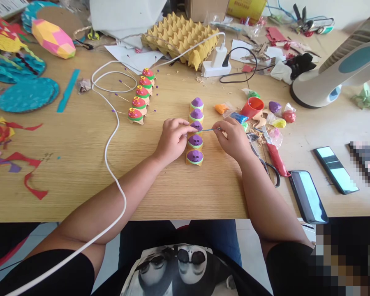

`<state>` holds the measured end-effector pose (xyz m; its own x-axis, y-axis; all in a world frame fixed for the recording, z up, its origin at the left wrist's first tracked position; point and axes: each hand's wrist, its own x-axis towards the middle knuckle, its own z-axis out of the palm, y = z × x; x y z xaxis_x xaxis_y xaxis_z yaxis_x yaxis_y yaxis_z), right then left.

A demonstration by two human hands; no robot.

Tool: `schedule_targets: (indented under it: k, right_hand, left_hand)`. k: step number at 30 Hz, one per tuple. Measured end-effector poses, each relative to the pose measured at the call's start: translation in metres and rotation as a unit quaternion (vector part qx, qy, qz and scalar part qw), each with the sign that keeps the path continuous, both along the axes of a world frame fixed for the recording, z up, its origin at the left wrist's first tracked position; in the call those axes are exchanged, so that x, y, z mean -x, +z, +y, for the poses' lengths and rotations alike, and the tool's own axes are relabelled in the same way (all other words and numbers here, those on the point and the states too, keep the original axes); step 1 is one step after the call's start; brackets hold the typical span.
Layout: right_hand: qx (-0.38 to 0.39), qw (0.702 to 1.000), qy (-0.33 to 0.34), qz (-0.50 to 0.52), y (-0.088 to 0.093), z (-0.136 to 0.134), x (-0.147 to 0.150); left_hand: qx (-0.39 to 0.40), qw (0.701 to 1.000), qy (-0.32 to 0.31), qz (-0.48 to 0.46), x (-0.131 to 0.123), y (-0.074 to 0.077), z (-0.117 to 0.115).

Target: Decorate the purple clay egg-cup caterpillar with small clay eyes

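Observation:
A strip of egg-carton cups (195, 142) topped with purple clay stands upright on the table in front of me. Eyes and mouths mark its nearer cups. My left hand (175, 137) is at the left side of the strip, its fingertips pressed on the middle cup. On the other side, my right hand (231, 137) pinches a thin blue stick (208, 130) that points at that same cup. A second egg-carton strip (141, 96), covered in red and green clay with toothpick legs, sits farther back to the left.
Scissors (269, 167), a red-handled knife (277, 158) and bagged clay surround a red cup (253, 107) at right. Phones (308, 195) lie by the front edge. A white cable (109, 156) crosses my left arm. An egg tray (180, 37) and power strip (214, 68) stand behind.

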<state>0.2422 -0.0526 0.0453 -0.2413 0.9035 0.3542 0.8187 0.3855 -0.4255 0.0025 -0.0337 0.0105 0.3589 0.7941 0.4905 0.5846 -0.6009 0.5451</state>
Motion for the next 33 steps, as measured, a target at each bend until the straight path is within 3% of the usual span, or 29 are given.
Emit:
schedule_targets:
  k: [17, 23, 33]
  right_hand:
    - [0.004, 1.000, -0.008, 0.008, 0.0007, -0.0009, 0.0002]
    - [-0.006, 0.998, -0.033, 0.059, -0.0027, 0.0006, -0.0026]
    - [0.009, 0.999, 0.011, 0.051, -0.0050, 0.0007, -0.0015]
  left_hand:
    - [-0.025, 0.999, -0.012, 0.028, -0.0021, 0.0058, -0.0069]
    - [-0.008, 0.999, 0.028, -0.022, -0.0008, 0.0084, -0.0040]
    - [0.012, 0.998, 0.046, -0.041, -0.0003, 0.0075, -0.0012]
